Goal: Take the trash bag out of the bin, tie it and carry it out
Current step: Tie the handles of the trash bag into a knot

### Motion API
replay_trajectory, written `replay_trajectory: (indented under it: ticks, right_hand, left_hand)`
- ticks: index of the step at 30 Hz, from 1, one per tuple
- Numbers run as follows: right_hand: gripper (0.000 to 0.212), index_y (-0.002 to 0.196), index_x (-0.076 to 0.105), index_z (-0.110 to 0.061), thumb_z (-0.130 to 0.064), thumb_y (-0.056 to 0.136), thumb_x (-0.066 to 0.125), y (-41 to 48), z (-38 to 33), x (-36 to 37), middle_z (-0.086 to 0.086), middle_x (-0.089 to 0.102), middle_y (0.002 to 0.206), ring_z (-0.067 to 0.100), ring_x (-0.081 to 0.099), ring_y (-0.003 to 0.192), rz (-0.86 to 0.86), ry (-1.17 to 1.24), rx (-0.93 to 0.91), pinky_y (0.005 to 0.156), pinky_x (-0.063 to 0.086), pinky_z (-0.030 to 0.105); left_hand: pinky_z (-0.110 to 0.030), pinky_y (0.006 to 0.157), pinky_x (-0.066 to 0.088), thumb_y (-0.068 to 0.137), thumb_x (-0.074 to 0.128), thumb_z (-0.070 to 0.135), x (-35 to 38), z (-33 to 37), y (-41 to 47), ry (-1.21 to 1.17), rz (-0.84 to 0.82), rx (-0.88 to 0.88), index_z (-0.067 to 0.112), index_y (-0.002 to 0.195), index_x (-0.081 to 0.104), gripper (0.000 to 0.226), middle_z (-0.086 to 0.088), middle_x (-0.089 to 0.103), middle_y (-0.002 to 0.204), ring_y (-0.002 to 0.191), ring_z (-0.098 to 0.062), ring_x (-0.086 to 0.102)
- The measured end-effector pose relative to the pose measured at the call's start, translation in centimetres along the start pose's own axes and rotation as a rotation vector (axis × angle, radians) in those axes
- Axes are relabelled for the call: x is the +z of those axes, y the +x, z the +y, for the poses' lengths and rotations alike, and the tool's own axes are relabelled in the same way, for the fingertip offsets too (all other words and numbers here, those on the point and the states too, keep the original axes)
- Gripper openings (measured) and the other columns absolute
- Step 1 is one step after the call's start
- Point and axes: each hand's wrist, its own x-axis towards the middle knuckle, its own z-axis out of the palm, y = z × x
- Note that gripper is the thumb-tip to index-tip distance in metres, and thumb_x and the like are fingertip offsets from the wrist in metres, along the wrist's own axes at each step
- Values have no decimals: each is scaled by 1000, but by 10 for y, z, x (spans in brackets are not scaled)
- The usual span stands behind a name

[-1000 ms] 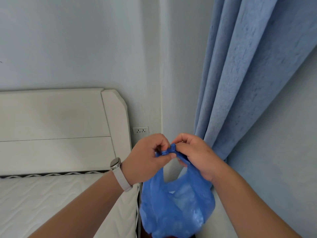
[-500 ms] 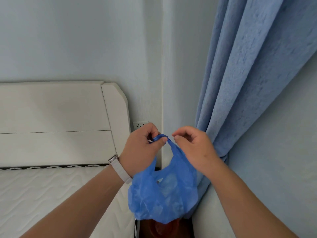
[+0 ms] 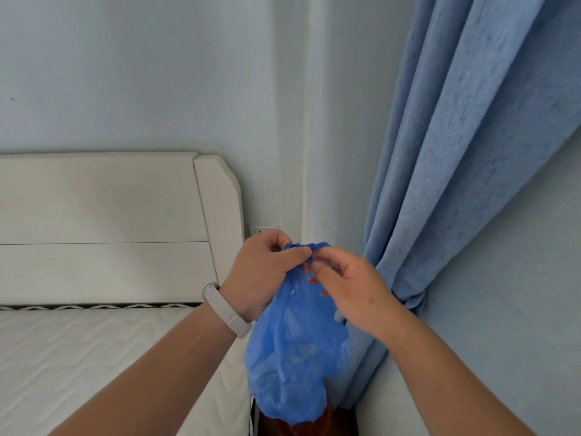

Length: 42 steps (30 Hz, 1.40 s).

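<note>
A blue plastic trash bag (image 3: pixel 295 357) hangs in the air in front of me, its top gathered into a twisted strip. My left hand (image 3: pixel 264 272), with a pale watch strap on the wrist, pinches that strip from the left. My right hand (image 3: pixel 349 284) pinches the same strip from the right, fingertips almost touching the left thumb. Below the bag a reddish-brown bin (image 3: pixel 305 424) shows at the bottom edge, mostly hidden by the bag.
A white mattress (image 3: pixel 94 357) and cream headboard (image 3: pixel 110 228) fill the left side. A blue curtain (image 3: pixel 456 152) hangs at the right, gathered near my right wrist. A wall socket (image 3: pixel 262 229) sits behind my left hand. The bin stands in the narrow gap between bed and wall.
The hands, apart half a second ago with the handle stretched between them, have come together on the bag's top. The bag hangs narrower and longer, and the bin shows beneath it.
</note>
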Motion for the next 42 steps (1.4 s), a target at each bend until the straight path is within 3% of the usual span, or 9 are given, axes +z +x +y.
replay_trajectory:
  ticks: [2, 5, 7, 15, 19, 22, 27, 36, 42]
  right_hand:
    - [28, 95, 65, -37, -15, 96, 49, 1, 0, 0, -17, 73, 92, 27, 67, 90, -2, 40, -13, 83, 54, 50]
    - [27, 97, 66, -27, -4, 96, 50, 0, -2, 1, -11, 75, 90, 5, 70, 87, 19, 222, 1, 74, 54, 24]
    - [24, 102, 66, -21, -2, 93, 55, 1, -1, 1, -4, 76, 94, 6, 70, 87, 51, 313, 20, 71, 52, 18]
    - [12, 92, 69, -19, -8, 88, 66, 3, 3, -2, 1, 77, 89, 14, 72, 86, 143, 262, -1, 80, 57, 28]
    - [14, 84, 68, -25, -13, 90, 63, 2, 6, -3, -1, 75, 83, 15, 71, 81, 205, 110, -37, 76, 58, 32]
    - [16, 82, 64, -23, -11, 92, 60, 4, 9, -4, -3, 71, 79, 10, 66, 76, 240, 44, -65, 71, 54, 25]
    - [18, 80, 59, -21, -9, 93, 56, 6, 15, -2, -6, 65, 73, 6, 63, 70, 258, 48, -57, 68, 54, 27]
    - [23, 74, 54, -15, -3, 94, 51, 16, 26, -14, 2, 57, 57, 15, 54, 53, 456, 260, 61, 45, 40, 27]
    - [22, 76, 54, -15, -5, 94, 49, 22, 40, -19, -4, 54, 51, 16, 49, 49, 493, 312, 131, 43, 38, 26]
  left_hand:
    - [-44, 66, 40, 60, 77, 26, 0, -2, 1, -73, -28, -35, 21, 54, 49, 29, -23, 57, 72, 71, -32, 53]
    - [-42, 67, 42, 63, 78, 16, 2, -4, 1, -198, -68, -66, 17, 53, 51, 29, -18, 54, 70, 71, -33, 50]
    - [-33, 57, 41, 74, 72, 5, 4, -5, 2, -271, -87, -72, 14, 54, 50, 32, -11, 51, 61, 62, -27, 48]
    - [-19, 47, 44, 85, 58, -4, 10, -9, 2, -341, -165, -98, 9, 60, 44, 32, 5, 49, 47, 46, -9, 49]
    - [-23, 56, 50, 87, 58, 2, 9, -9, 0, -354, -214, -100, 9, 64, 50, 26, -2, 56, 57, 56, -14, 56]
    - [-27, 63, 52, 89, 56, 6, 8, -10, -1, -331, -217, -75, 9, 70, 54, 19, -8, 64, 70, 64, -17, 62]
    - [-29, 63, 49, 87, 60, 13, 3, -22, -1, -292, -123, -31, 11, 71, 56, 17, -3, 67, 72, 69, -16, 63]
    - [-32, 58, 43, 83, 59, 14, -25, -41, 3, -395, 10, -134, 10, 71, 57, 13, -8, 60, 70, 58, -18, 58]
    - [-21, 42, 38, 92, 49, 9, -46, -54, 5, -333, 98, -184, 9, 74, 53, 18, -1, 56, 57, 48, -16, 58]
